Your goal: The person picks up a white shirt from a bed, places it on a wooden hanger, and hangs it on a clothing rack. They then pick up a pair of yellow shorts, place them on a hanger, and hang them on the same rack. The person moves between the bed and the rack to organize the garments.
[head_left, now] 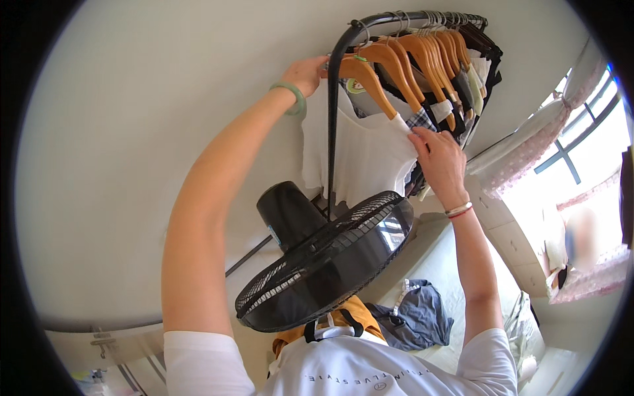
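A white sleeveless top (373,158) hangs from a wooden hanger (371,79) at the near end of a black clothes rack (333,125). My left hand (306,75), with a green bangle at its wrist, is closed at the hanger's left end; its fingertips are partly hidden beside the rack's post. At the other shoulder of the top, my right hand (439,162) pinches the white fabric between thumb and fingers. Behind this hanger, several more wooden hangers (432,56) carry dark, checked and pale clothes.
A black fan (323,264) stands tilted between my arms, below the top. Grey-blue clothing (419,317) lies on a pale bed (456,277) to the right. Beyond are drawers (508,237) and a bright window with a pinkish curtain (528,145). A pale wall (132,132) rises at left.
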### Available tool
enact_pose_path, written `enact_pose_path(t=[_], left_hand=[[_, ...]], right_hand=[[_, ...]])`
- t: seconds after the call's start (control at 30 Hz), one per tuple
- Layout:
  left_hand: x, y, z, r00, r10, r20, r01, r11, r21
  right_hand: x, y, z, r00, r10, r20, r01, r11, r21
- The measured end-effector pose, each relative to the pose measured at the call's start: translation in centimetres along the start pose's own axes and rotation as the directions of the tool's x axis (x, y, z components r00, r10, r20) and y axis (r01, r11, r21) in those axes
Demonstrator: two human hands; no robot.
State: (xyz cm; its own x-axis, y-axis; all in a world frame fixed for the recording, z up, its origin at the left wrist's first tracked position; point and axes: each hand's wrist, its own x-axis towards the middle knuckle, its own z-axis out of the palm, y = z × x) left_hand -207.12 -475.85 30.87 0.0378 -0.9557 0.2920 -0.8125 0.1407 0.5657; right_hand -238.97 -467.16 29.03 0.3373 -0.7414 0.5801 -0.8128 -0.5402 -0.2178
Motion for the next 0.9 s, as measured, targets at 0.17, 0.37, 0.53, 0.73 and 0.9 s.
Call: enact_pose_path(t=[0.17,0.37,0.53,0.73,0.9], left_hand=[[-4.5,2.2,-3.2,0.986,-0.119,0.113,0.164,0.757,-0.633],[-18.3,7.9,-8.1,0.953,0.000,0.302,0.302,-0.032,-0.953],[-29.5,11.1,-12.7,0.962,0.096,0.255,0.272,-0.301,-0.914],[-45.8,6.6,-18.5,0.991,-0.091,0.093,0.041,-0.458,-0.888],[-58.3,0.2,-21.1,0.901,-0.433,-0.014,-0.240,-0.471,-0.849]], right_hand=[[1.3,-2.4,-3.2,0.937,0.198,0.288,-0.335,0.272,0.902],[-1.1,-10.7,-6.2,0.890,0.116,0.440,-0.343,-0.466,0.816],[-6.0,-21.1,-10.2,0.920,0.068,0.385,-0.252,-0.649,0.718],[-14.6,-36.7,-10.4,0.885,-0.007,0.465,-0.315,-0.744,0.589],[-19.7,-47.4,-5.6,0.722,-0.260,0.642,-0.536,-0.796,0.280]])
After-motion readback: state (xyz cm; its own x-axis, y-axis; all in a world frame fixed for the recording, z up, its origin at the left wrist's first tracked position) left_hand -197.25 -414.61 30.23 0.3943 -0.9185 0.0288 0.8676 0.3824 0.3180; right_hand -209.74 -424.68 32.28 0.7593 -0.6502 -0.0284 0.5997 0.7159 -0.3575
